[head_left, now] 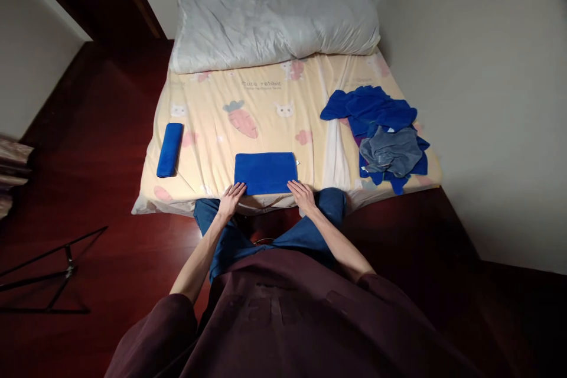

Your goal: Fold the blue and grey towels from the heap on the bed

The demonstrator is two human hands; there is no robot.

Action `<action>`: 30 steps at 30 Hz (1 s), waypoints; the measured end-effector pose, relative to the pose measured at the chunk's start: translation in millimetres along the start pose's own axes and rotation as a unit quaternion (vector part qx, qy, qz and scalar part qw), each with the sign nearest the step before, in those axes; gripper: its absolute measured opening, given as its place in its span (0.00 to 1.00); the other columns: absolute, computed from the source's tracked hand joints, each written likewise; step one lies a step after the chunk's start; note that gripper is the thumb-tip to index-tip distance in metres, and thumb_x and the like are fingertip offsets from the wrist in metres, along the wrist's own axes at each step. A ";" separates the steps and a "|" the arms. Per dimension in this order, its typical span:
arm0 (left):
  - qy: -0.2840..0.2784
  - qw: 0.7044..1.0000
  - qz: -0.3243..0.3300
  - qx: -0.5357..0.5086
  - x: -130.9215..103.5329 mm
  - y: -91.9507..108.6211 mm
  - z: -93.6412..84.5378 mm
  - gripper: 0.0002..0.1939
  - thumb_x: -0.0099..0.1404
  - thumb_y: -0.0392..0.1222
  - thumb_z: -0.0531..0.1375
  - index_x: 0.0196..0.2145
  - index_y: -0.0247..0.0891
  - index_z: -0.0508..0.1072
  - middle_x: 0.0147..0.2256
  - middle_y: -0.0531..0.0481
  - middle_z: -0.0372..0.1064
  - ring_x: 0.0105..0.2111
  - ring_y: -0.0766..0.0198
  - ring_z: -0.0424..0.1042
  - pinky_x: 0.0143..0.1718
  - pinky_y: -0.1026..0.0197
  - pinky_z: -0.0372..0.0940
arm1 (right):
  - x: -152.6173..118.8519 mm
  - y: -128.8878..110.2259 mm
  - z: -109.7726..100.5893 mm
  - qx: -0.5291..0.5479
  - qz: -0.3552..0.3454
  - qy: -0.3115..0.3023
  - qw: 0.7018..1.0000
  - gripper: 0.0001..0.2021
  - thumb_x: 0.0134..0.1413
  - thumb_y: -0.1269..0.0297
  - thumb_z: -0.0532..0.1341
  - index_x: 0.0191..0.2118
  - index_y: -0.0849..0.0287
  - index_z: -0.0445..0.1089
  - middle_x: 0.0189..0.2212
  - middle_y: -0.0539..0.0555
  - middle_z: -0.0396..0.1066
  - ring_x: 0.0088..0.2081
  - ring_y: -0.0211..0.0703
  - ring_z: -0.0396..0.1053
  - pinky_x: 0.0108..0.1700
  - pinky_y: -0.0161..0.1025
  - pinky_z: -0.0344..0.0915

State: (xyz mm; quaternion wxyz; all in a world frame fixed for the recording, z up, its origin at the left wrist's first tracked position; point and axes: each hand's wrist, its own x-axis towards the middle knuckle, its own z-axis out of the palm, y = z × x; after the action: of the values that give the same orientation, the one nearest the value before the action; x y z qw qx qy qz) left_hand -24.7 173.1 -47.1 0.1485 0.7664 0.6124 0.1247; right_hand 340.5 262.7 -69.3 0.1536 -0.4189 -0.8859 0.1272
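Note:
A blue towel (266, 172), folded into a flat rectangle, lies on the bed near its front edge. My left hand (231, 199) rests on the towel's near left corner, fingers stretched out over the cloth. On the near right corner lies my right hand (303, 196), its fingers also extended and fairly flat. Both thumbs are hard to make out. A small white tag (298, 163) sticks out from the towel's right side. Farther left is a rolled blue towel (170, 150), apart from both hands.
To the right lies a loose heap of blue cloths (376, 109) with a grey cloth (392, 150) on top. A pale quilt (274, 12) is bunched at the head of the bed (204, 130). A black tripod leg (66, 266) stands on the floor at left; a wall borders the right.

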 end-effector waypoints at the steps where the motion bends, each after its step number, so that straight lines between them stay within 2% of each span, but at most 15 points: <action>1: 0.006 1.000 -0.002 -0.018 -1.7 -1.6 0.4 0.32 0.68 0.28 0.49 0.68 0.38 0.68 0.69 0.43 0.62 0.71 0.51 0.59 0.72 0.43 0.56 | -1.9 -1.0 -0.3 0.008 0.000 0.010 1.000 0.28 0.65 0.80 0.50 0.64 0.55 0.73 0.64 0.54 0.71 0.68 0.48 0.66 0.66 0.52 0.64; 5: 0.056 0.992 -0.020 -0.112 6.1 -10.3 -3.3 0.26 0.70 0.32 0.51 0.63 0.39 0.72 0.62 0.41 0.72 0.63 0.53 0.70 0.66 0.46 0.65 | 7.0 -0.3 -4.6 0.070 0.032 0.058 0.995 0.24 0.63 0.77 0.54 0.58 0.56 0.77 0.57 0.56 0.78 0.61 0.50 0.72 0.64 0.53 0.66; 8: 0.091 0.976 -0.070 -0.186 20.0 -16.9 -10.4 0.21 0.71 0.41 0.54 0.58 0.38 0.75 0.55 0.40 0.77 0.54 0.52 0.77 0.60 0.49 0.71 | 20.3 7.8 -9.3 0.148 0.076 0.082 0.983 0.19 0.62 0.71 0.58 0.54 0.56 0.78 0.51 0.58 0.80 0.55 0.51 0.75 0.62 0.51 0.69; 11: 0.103 0.957 -0.141 -0.231 34.4 -20.1 -17.6 0.21 0.70 0.48 0.58 0.55 0.36 0.76 0.49 0.40 0.79 0.44 0.54 0.80 0.50 0.53 0.75 | 31.6 20.1 -9.7 0.234 0.129 0.091 0.959 0.16 0.62 0.62 0.61 0.54 0.56 0.77 0.50 0.58 0.80 0.52 0.52 0.76 0.59 0.50 0.71; 14: 0.107 0.945 -0.183 -0.249 47.8 -19.9 -22.0 0.22 0.69 0.51 0.59 0.54 0.35 0.77 0.42 0.43 0.80 0.35 0.57 0.79 0.43 0.56 0.74 | 42.4 30.8 -4.8 0.295 0.171 0.110 0.934 0.19 0.60 0.55 0.63 0.53 0.58 0.76 0.49 0.60 0.79 0.48 0.52 0.77 0.55 0.50 0.73; 18: 0.133 0.932 -0.220 -0.256 63.4 -19.8 -22.6 0.20 0.69 0.51 0.59 0.51 0.36 0.78 0.38 0.44 0.79 0.36 0.57 0.78 0.42 0.58 0.73 | 57.4 36.6 1.8 0.331 0.208 0.139 0.910 0.21 0.59 0.49 0.63 0.50 0.59 0.76 0.38 0.58 0.78 0.38 0.48 0.75 0.45 0.46 0.75; 21: 0.146 0.922 -0.252 -0.256 72.2 -22.2 -20.3 0.19 0.69 0.51 0.59 0.49 0.36 0.78 0.37 0.43 0.79 0.36 0.56 0.79 0.40 0.58 0.73 | 65.8 37.4 3.4 0.342 0.228 0.151 0.899 0.22 0.58 0.46 0.63 0.47 0.60 0.76 0.33 0.55 0.75 0.35 0.47 0.74 0.42 0.45 0.75; 26: 0.144 0.923 -0.265 -0.239 79.2 -26.9 -14.8 0.16 0.69 0.51 0.59 0.44 0.37 0.78 0.35 0.42 0.79 0.36 0.55 0.79 0.41 0.57 0.73 | 71.4 40.4 4.6 0.340 0.258 0.145 0.893 0.22 0.56 0.45 0.65 0.45 0.61 0.76 0.31 0.56 0.75 0.33 0.47 0.73 0.41 0.45 0.75; 30: 0.144 0.926 -0.270 -0.220 80.2 -24.9 -14.5 0.15 0.70 0.50 0.60 0.44 0.36 0.77 0.35 0.42 0.79 0.35 0.54 0.79 0.42 0.55 0.74 | 73.0 39.3 4.0 0.310 0.265 0.133 0.903 0.20 0.58 0.49 0.64 0.45 0.61 0.76 0.33 0.58 0.77 0.35 0.49 0.75 0.43 0.47 0.76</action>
State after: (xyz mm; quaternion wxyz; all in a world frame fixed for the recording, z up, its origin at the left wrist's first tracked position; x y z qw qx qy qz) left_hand -35.0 257.5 -42.4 0.2515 0.4935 0.7683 0.3209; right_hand 322.7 343.5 -74.8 0.3532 -0.5825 -0.6289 0.3747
